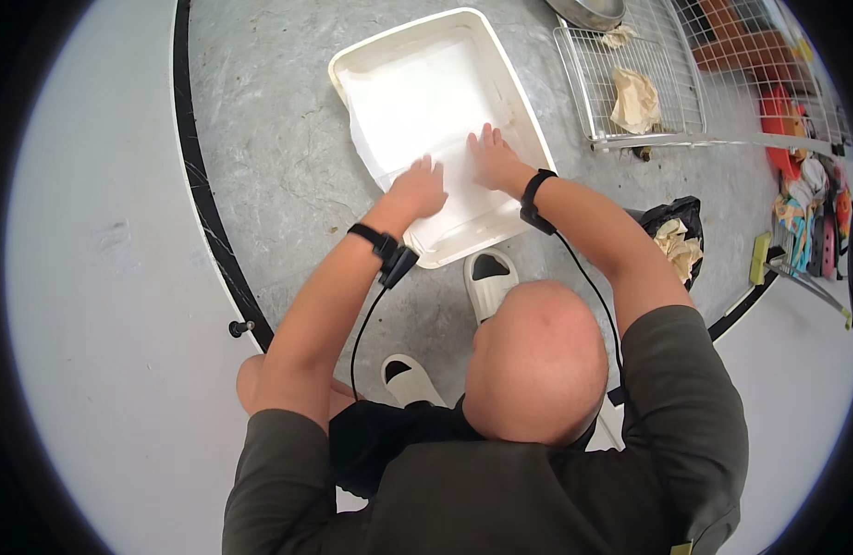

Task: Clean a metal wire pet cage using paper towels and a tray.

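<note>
A shallow cream plastic tray (pixel 520 83) lies on the grey floor in front of me. White sheets (pixel 419 97), thin like paper or liner, cover its bottom, and one sheet edge rises along the left wall. My left hand (pixel 421 189) rests on or just above the sheet at the tray's near left, fingers somewhat spread. To its right, my right hand (pixel 494 161) lies palm down over the sheet with its fingers apart. Neither hand holds anything. Both wrists wear black straps with small cabled devices.
A wire cage panel or rack (pixel 586 90) with crumpled brown paper (pixel 636 100) stands at the upper right, beside a metal bowl (pixel 593 10). A black plastic bag (pixel 684 209) holds more brown paper near my right elbow. White walls flank the floor; a doorstop (pixel 240 328) sits at the left.
</note>
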The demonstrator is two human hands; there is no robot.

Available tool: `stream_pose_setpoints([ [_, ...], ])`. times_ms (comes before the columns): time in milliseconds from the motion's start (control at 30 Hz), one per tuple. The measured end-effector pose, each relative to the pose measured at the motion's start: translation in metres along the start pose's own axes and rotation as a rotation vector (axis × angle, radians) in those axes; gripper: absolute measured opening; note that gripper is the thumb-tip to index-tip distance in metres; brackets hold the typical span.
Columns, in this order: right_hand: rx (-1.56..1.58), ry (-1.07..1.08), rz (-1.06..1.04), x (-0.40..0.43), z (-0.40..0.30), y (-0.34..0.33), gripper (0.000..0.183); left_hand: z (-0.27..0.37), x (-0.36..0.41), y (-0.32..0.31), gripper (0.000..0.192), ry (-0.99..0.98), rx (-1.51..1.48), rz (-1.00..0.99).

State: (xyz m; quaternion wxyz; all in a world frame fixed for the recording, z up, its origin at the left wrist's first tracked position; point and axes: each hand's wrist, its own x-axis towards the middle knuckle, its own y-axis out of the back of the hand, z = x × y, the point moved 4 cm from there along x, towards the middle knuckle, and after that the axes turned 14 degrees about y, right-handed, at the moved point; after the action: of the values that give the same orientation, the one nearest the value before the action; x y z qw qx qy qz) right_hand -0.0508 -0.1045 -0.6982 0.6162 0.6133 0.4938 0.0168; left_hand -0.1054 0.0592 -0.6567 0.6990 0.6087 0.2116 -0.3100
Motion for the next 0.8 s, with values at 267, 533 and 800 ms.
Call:
stream_pose_setpoints([
  [267,-0.249,-0.038,0.192,-0.001,-0.003,-0.004,0.062,-0.01,0.06,0.009,0.086,0.246,0.047,-0.031],
  [533,-0.034,0.248,-0.242,-0.008,-0.006,0.003,0.017,-0.025,0.066,-0.019,0.094,0.203,0.235,0.089],
  [800,0.075,0.147,-0.305,-0.005,0.004,-0.002,0.017,0.004,0.041,-0.024,0.061,0.092,0.144,0.26],
])
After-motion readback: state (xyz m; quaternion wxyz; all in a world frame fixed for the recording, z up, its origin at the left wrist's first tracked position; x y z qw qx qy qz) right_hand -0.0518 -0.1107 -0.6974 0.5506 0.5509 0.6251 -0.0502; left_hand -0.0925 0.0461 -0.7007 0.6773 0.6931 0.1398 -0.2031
